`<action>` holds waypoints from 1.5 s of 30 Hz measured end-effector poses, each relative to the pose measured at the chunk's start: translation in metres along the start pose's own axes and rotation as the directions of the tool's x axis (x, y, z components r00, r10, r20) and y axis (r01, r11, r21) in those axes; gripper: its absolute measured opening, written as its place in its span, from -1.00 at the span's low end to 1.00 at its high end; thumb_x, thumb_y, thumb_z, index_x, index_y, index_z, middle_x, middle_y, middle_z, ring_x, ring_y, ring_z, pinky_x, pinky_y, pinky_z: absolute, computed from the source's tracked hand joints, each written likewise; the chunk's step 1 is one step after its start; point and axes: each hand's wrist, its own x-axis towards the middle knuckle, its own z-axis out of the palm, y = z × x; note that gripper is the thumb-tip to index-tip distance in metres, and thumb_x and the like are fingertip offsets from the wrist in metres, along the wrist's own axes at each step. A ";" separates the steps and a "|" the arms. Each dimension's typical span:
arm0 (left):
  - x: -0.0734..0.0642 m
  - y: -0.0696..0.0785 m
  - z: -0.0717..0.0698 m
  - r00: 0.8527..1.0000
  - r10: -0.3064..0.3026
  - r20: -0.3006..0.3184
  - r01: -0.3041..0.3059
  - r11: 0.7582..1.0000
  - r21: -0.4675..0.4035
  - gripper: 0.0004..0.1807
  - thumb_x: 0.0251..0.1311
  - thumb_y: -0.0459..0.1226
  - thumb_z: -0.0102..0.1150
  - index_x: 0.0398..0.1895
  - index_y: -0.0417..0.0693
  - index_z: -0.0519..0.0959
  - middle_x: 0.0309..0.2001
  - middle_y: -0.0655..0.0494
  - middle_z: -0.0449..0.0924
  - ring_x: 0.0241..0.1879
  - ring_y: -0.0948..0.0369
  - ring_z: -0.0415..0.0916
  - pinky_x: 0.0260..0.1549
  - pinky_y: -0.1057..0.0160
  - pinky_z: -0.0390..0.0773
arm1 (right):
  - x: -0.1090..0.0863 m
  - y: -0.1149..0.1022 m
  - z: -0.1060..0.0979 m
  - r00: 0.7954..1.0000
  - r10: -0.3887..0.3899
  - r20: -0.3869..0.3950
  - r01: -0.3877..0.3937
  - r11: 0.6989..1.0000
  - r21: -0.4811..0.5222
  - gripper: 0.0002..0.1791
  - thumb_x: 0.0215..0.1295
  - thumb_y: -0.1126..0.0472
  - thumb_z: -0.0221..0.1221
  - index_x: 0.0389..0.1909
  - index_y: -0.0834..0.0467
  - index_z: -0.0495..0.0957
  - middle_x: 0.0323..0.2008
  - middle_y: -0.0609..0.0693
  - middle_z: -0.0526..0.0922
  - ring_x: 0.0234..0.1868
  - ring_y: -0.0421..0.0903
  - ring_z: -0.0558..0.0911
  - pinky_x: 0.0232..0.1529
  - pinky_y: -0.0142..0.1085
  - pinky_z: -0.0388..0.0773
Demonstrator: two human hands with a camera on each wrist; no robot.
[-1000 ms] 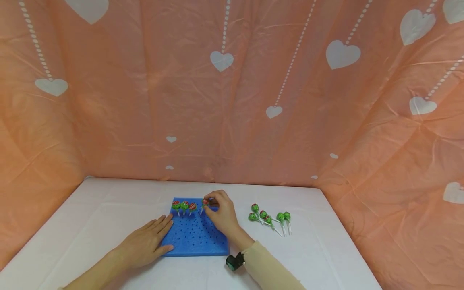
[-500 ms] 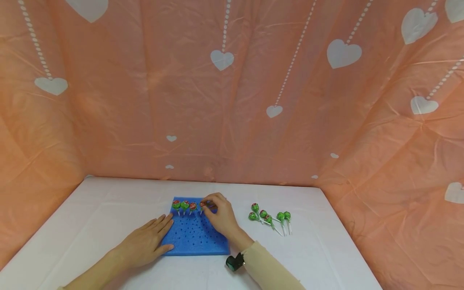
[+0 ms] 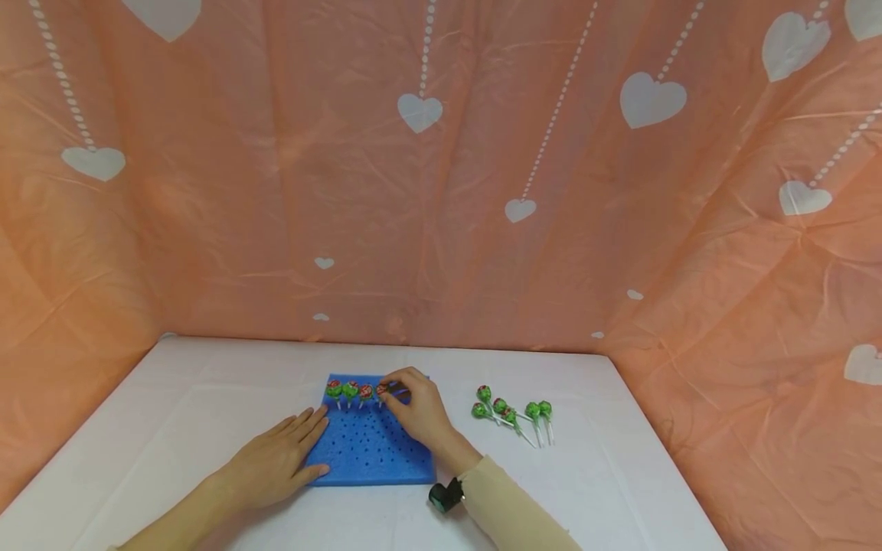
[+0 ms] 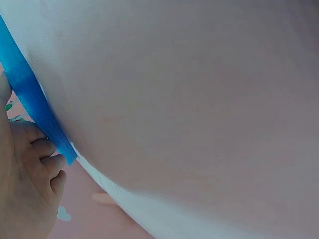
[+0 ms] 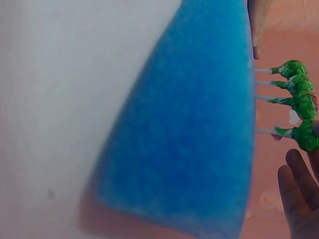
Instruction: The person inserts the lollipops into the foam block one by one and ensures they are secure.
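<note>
A blue foam board point(image 3: 372, 451) dotted with small holes lies on the white table. Three lollipops in green and red wrappers, one of them a lollipop point(image 3: 351, 390), stand in a row along its far left part. My right hand point(image 3: 422, 409) pinches the head of another lollipop point(image 5: 305, 135), just right of that row; in the right wrist view its white stick meets the board's surface. With fingers straight, my left hand point(image 3: 279, 459) rests along the board's left edge, and the left wrist view shows its fingers point(image 4: 37, 144) against the blue edge.
Several loose lollipops point(image 3: 510, 417) lie on the white table point(image 3: 592, 474) right of the board. A black wrist device point(image 3: 446, 496) sits at my right sleeve point(image 3: 513, 505). An orange curtain with white hearts point(image 3: 372, 191) hangs behind the table.
My right hand has shifted slightly left with the lollipop it pinches, closer to the three standing ones. My left hand stays in place on the board's edge.
</note>
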 end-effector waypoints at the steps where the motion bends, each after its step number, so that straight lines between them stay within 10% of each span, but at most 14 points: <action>1: 0.000 0.000 0.000 1.000 0.000 0.000 0.000 1.000 -0.001 -0.14 0.44 0.24 -0.09 0.44 -0.33 0.34 0.53 -0.26 0.22 0.51 -0.22 0.21 0.45 -0.20 0.30 | 0.000 0.000 0.000 1.000 -0.002 -0.001 0.002 1.000 0.000 -0.80 0.38 0.25 0.27 -0.01 0.11 0.64 -0.04 0.01 0.67 -0.03 -0.11 0.72 -0.04 -0.49 0.69; 26: -0.001 -0.001 0.002 1.000 -0.007 0.010 0.007 1.000 -0.009 -0.13 0.43 0.25 -0.09 0.44 -0.33 0.34 0.53 -0.25 0.21 0.51 -0.22 0.19 0.46 -0.20 0.28 | -0.008 0.000 -0.018 1.000 0.017 -0.025 -0.016 0.999 0.029 -0.69 0.36 0.28 0.28 0.10 0.15 0.61 0.05 0.03 0.65 0.05 0.01 0.71 0.03 -0.25 0.73; 45: 0.001 -0.001 0.001 1.000 0.002 0.008 -0.002 1.000 -0.006 -0.12 0.43 0.26 -0.10 0.44 -0.32 0.34 0.53 -0.25 0.22 0.51 -0.23 0.19 0.46 -0.20 0.28 | -0.026 0.017 -0.062 0.981 0.042 -0.188 -0.047 0.999 -0.024 -0.72 0.27 0.36 0.33 0.00 0.21 0.65 -0.04 0.08 0.69 -0.10 0.02 0.75 -0.10 -0.28 0.76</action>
